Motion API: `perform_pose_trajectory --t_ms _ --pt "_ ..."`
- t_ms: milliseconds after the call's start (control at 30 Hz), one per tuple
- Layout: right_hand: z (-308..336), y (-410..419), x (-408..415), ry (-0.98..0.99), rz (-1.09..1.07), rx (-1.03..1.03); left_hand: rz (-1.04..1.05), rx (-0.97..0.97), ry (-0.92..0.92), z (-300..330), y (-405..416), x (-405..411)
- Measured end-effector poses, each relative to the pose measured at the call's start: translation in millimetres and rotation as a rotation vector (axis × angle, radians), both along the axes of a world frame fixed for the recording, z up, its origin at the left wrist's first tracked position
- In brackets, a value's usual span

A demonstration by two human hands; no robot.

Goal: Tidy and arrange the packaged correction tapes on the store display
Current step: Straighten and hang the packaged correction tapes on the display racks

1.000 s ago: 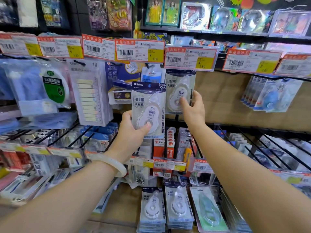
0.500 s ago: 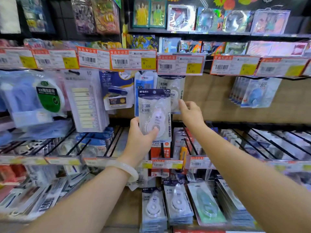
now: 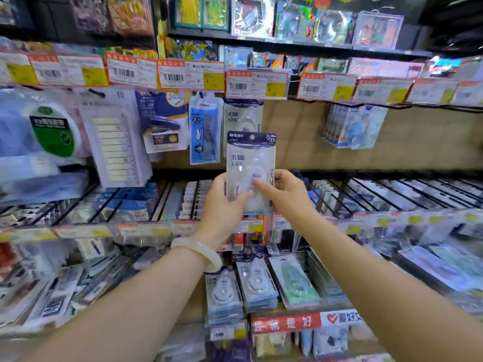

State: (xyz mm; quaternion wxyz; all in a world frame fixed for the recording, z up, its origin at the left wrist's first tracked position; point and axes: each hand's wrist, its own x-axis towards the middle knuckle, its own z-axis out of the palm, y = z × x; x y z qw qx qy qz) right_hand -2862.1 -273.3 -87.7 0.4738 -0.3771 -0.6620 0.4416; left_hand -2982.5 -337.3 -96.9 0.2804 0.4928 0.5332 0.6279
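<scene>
My right hand [image 3: 283, 190] has joined my left hand [image 3: 222, 202], both gripping the pack [image 3: 251, 171]; I should aim its hole squarely at the far hook.

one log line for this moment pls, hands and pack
left hand: grips correction tape pack | right hand: grips same pack | pack: upright, off hook, below matching hung pack

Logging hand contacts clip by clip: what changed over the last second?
The right hand left the hanging correction tape pack and now grips the held pack too. The left hand kept its grip, bringing that pack lower. Hanging pack stays on its hook.
</scene>
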Motion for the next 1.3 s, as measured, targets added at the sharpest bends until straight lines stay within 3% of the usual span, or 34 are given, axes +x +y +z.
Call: perform_pose_trajectory --t_ms 467,1300 --pt "50 15 -13 0.067 -0.072 0.211 0.177 0.145 0.126 47 23 -15" --pt "36 65 -21 0.040 -0.033 0.211 0.217 0.163 0.207 36 61 -17"
